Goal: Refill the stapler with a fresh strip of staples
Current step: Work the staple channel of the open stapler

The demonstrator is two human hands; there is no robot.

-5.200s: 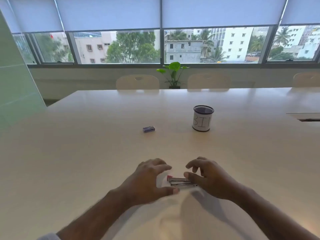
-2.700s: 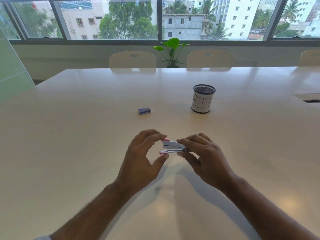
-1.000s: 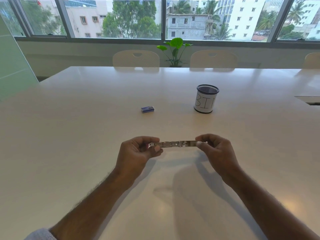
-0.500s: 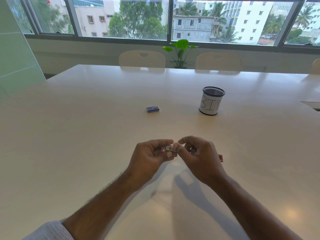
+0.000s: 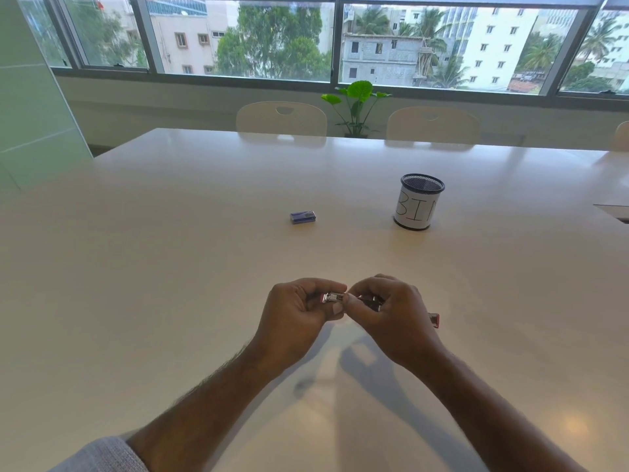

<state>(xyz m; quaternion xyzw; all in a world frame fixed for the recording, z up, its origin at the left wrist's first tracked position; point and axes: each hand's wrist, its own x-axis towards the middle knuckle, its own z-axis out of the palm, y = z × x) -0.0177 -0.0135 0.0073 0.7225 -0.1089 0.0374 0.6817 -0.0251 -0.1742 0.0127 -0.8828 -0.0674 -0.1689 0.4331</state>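
Stapler (image 5: 335,297) held above the surface (image 5: 170,267), near centre; left hand (image 5: 296,318) pinches its metal end; right hand (image 5: 391,318) grips the rest, red tip showing at 3 o'clock; staple box (image 5: 303,217) at 12 o'clock, bin (image 5: 417,207) at 1 o'clock.

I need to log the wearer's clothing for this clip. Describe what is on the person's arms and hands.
Both hands, left hand and right hand, are bare: no gloves, rings or watch visible. The left arm carries a light grey sleeve pushed up toward the elbow. The right forearm shows no sleeve within the frame.
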